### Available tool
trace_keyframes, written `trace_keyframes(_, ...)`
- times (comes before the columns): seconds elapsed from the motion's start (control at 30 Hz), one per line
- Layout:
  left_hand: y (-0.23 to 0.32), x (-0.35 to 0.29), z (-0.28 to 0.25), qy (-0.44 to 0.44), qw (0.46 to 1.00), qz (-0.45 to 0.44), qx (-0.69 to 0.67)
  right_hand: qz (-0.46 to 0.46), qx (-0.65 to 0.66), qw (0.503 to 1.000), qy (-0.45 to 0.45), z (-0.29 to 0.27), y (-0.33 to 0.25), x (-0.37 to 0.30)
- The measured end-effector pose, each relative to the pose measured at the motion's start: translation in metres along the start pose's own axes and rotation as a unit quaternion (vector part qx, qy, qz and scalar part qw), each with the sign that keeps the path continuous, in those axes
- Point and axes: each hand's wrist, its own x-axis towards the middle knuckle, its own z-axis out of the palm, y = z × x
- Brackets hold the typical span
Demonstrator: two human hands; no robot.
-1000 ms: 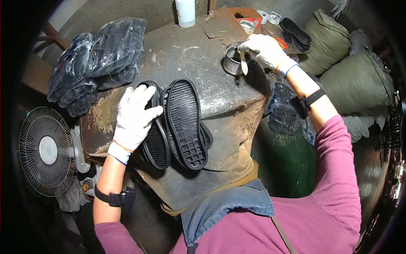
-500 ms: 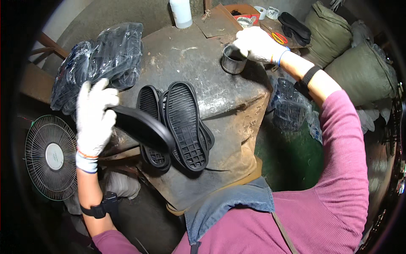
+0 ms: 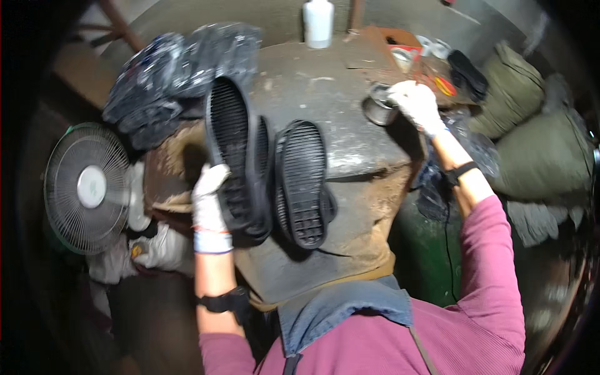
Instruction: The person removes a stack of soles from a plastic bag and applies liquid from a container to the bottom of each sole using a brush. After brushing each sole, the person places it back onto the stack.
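Observation:
My white-gloved left hand (image 3: 210, 200) grips the lower left edge of a black shoe sole (image 3: 229, 134), its ribbed and gridded side facing up. That sole is raised over the left part of the bench, overlapping another sole. Just to the right lies a small stack of black soles (image 3: 304, 181). My right hand (image 3: 417, 105), also gloved, is at the right rim of a metal cup (image 3: 379, 111). Its fingers are closed together; what they hold, if anything, is hidden.
Plastic-wrapped bundles (image 3: 215, 53) lie at the back left, above a fan (image 3: 92, 187). A white bottle (image 3: 319, 25) stands at the back. Orange-handled scissors (image 3: 444, 86) and dark soles (image 3: 467, 75) are at the back right, beside green sacks (image 3: 544, 150). The worn bench (image 3: 350, 150) drops off at the right.
My left hand has moved right and swung its sole from tilted sideways to upright, ribbed side up, beside the stack. My right hand remains at the cup. The whole view has shifted.

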Motion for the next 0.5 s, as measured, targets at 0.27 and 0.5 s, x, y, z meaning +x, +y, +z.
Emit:
trace_keyframes(0.27, -0.028, -0.005, 0.045, -0.316, 0.913, -0.018, -0.258, 0.421, 0.561, 0.683, 0.205, 0.013, 0.042, -0.024)
trace_keyframes(0.5, -0.030, -0.003, 0.044, -0.225, 0.963, -0.014, -0.147, 0.282, 0.432, 0.846, 0.138, -0.054, -0.088, 0.031)
